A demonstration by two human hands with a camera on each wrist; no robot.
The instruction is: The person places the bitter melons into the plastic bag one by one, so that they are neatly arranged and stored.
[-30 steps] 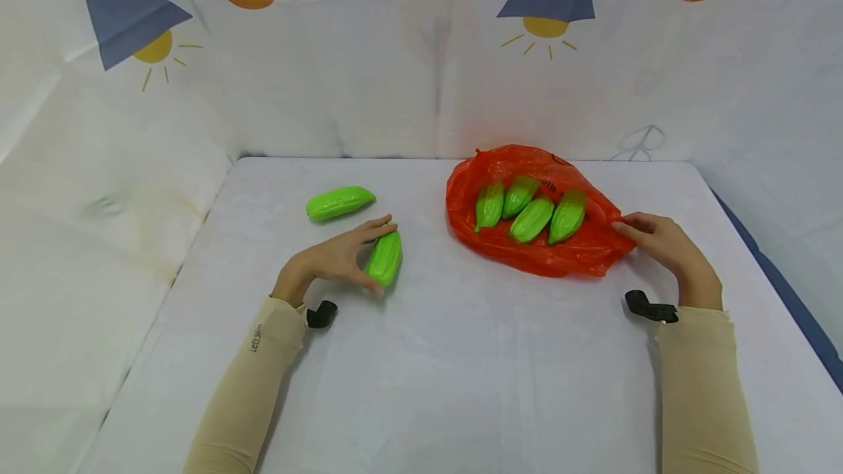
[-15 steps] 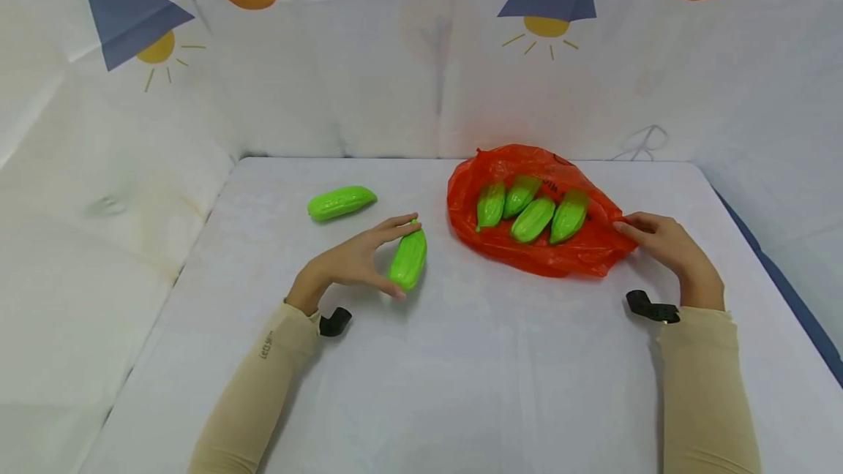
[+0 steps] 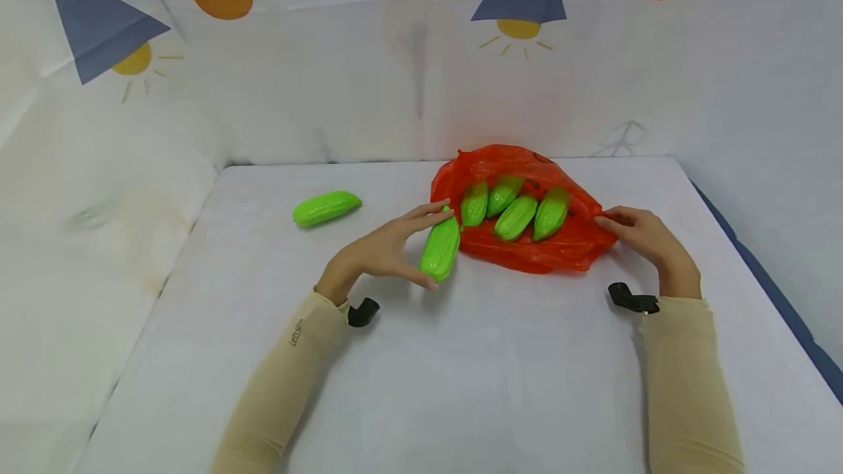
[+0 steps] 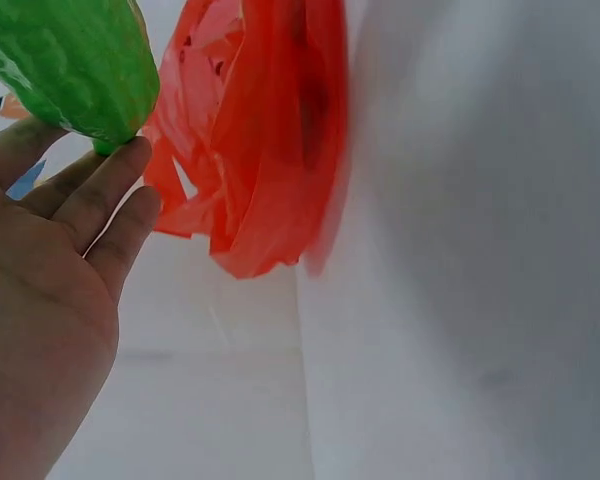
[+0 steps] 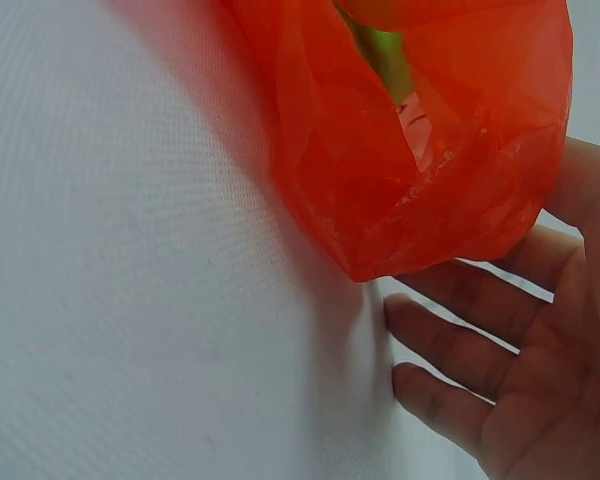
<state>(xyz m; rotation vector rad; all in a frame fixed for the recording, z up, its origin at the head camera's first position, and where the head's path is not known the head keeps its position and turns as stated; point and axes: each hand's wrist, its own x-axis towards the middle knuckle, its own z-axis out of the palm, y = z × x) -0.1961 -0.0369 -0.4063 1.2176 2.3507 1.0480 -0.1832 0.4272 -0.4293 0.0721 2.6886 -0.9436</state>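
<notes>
A glossy bright green bitter melon point(image 3: 440, 249), bumpy and pointed at one end, is held end to end between the thumb and fingers of my left hand point(image 3: 388, 247). It is just left of the red plastic bag point(image 3: 527, 258), and a shadow falls below it. In the left wrist view, the fingertips touch the stem end of the melon point(image 4: 75, 65). Several similar bitter melons point(image 3: 516, 218) lie inside the bag's mouth. My right hand point(image 3: 648, 240) pinches the bag's right edge; in the right wrist view, its other fingers point(image 5: 450, 340) extend beneath the red plastic.
Another bitter melon point(image 3: 326, 208) lies on the white-covered table point(image 3: 474, 371) at the back left. A white cloth wall point(image 3: 329, 93) with lamp prints stands behind the table's far edge. Black wrist cameras point(image 3: 364, 312) sit at both cuffs.
My left hand has carried the bitter melon rightward across the table to the bag's left edge. The right hand keeps its pinch on the bag. The head view has shifted slightly.
</notes>
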